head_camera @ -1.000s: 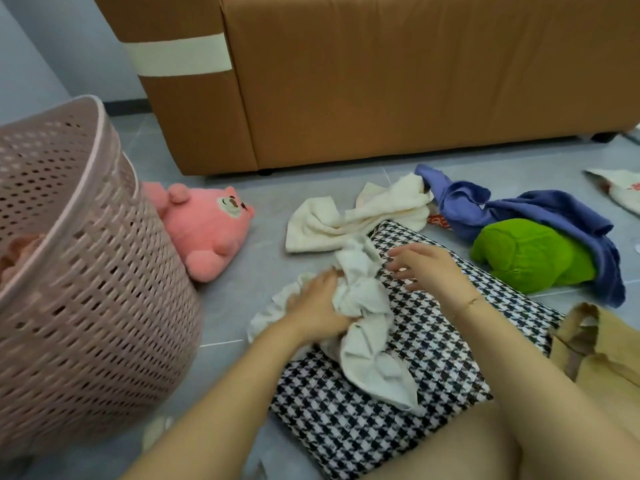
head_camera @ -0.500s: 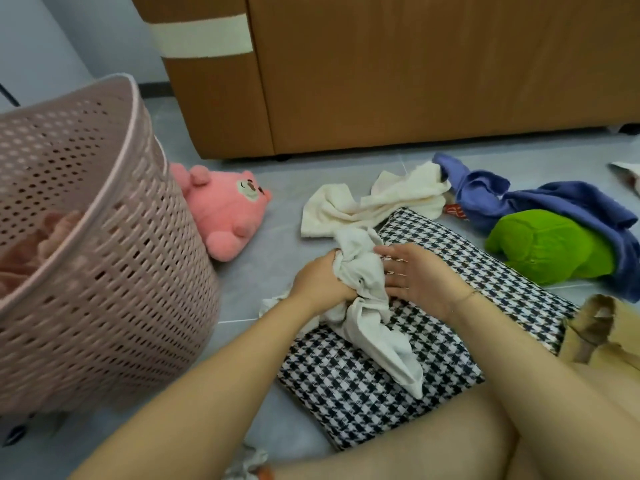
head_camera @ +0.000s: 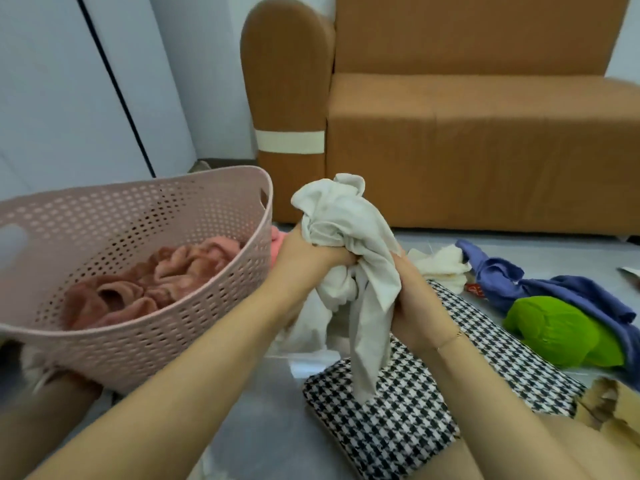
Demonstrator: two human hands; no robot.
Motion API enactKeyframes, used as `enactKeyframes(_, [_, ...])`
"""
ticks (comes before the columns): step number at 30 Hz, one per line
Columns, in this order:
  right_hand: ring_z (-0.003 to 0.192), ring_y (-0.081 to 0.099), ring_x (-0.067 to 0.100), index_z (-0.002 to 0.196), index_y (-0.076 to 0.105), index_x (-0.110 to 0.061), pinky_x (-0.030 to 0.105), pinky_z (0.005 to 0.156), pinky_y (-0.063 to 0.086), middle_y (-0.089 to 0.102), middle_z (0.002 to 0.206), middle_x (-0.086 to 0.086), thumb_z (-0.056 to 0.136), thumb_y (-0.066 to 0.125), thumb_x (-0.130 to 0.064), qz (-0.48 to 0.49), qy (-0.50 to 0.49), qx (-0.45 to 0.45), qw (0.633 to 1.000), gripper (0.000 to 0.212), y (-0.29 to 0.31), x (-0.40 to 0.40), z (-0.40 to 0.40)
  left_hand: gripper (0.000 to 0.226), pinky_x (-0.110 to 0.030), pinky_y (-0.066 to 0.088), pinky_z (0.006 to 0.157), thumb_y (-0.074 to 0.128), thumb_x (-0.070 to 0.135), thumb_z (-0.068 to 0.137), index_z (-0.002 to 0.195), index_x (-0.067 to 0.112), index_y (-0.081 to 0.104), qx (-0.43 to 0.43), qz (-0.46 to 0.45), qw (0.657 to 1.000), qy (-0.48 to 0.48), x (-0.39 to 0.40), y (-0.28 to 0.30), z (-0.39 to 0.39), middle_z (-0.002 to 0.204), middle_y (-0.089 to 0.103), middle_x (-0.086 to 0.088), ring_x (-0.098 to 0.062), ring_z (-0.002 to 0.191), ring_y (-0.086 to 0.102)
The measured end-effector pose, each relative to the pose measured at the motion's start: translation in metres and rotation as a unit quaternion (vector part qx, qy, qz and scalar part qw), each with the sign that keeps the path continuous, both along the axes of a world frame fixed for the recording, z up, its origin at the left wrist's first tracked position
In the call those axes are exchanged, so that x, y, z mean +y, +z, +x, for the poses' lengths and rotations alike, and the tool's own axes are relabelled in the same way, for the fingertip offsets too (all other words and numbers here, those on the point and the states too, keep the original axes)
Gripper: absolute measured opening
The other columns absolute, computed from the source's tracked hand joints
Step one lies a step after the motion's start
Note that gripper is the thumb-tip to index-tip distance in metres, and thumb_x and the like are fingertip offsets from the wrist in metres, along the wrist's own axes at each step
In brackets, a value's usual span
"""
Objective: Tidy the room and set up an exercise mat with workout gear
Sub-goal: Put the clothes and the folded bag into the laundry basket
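Note:
A crumpled off-white cloth [head_camera: 346, 230] is bunched up in the air between both hands, one end hanging down over the black-and-white houndstooth cushion [head_camera: 398, 410]. My left hand [head_camera: 304, 258] grips the bundle from the left, my right hand [head_camera: 412, 299] clasps it from the right. The pink perforated laundry basket [head_camera: 145, 323] stands just left of the hands, with a pinkish-brown fluffy cloth [head_camera: 145, 285] inside. No exercise mat or workout gear is in view.
A brown sofa [head_camera: 467, 133] stands behind. On the grey floor to the right lie a cream cloth [head_camera: 443, 268], a blue garment [head_camera: 540, 289], a green plush [head_camera: 561, 330] and a tan cloth [head_camera: 609, 403]. A pink plush [head_camera: 276, 244] peeks from behind the basket.
Both hands gathered the off-white cloth off the houndstooth cushion and lifted it up beside the basket. The view has tilted up, showing the sofa seat and the basket's inside.

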State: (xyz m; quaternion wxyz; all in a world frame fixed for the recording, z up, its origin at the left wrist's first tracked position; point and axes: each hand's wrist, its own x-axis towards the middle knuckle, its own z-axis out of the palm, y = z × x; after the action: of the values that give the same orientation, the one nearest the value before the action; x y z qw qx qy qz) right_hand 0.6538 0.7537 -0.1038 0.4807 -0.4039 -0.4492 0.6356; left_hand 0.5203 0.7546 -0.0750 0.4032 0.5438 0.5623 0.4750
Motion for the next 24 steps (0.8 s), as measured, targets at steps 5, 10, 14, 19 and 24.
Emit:
enactKeyframes(5, [0.081,0.063,0.013,0.110,0.058,-0.011,0.029,0.075,0.055,0.066,0.087,0.004,0.065,0.072,-0.053,0.088,0.064,0.085,0.990,0.063,0.081,0.003,-0.041,0.043,-0.030,0.055,0.080,0.077,0.005,0.072,0.110,0.016,0.060,-0.013,0.074,0.997,0.019,-0.014,0.082,-0.048,0.102,0.068,-0.001,-0.015,0.092,0.067])
enactKeyframes(10, [0.098,0.051,0.023,0.119,0.049,-0.006,0.037,0.097,0.041,0.054,0.094,0.011,0.100,0.041,-0.023,0.092,0.114,0.090,0.985,0.027,0.124,0.028,-0.112,0.027,-0.018,0.055,0.066,0.076,0.009,0.075,0.093,0.023,0.062,0.060,0.125,0.990,0.031,-0.016,0.139,-0.117,0.086,0.069,0.004,-0.003,0.077,0.068])
enactKeyframes(14, [0.102,0.049,0.027,0.114,0.051,-0.009,0.044,0.104,0.039,0.051,0.100,0.013,0.090,0.056,-0.027,0.098,0.149,0.098,0.979,0.031,0.139,0.037,-0.184,0.033,-0.017,0.055,0.067,0.079,0.019,0.068,0.096,0.024,0.062,0.100,0.158,0.976,0.109,-0.014,0.148,-0.181,0.088,0.069,0.007,-0.003,0.081,0.068])
enactKeyframes(19, [0.071,0.056,0.016,0.088,0.054,-0.013,0.029,0.074,0.049,0.057,0.077,0.008,0.101,0.039,-0.023,0.074,0.151,0.059,0.984,0.022,0.138,0.047,-0.241,0.058,-0.034,0.053,0.082,0.075,0.036,0.058,0.112,0.025,0.056,0.207,0.175,0.947,0.171,0.000,0.140,-0.241,0.101,0.067,0.008,-0.012,0.096,0.063])
enactKeyframes(24, [0.084,0.056,0.014,0.110,0.061,-0.010,0.026,0.073,0.046,0.060,0.095,0.002,0.096,0.041,-0.014,0.125,0.134,-0.246,0.952,0.025,0.107,0.068,-0.238,0.081,-0.037,0.046,0.091,0.070,0.047,0.051,0.125,0.024,0.047,0.413,0.081,0.903,0.082,0.019,0.076,-0.262,0.125,0.054,-0.005,-0.028,0.118,0.051])
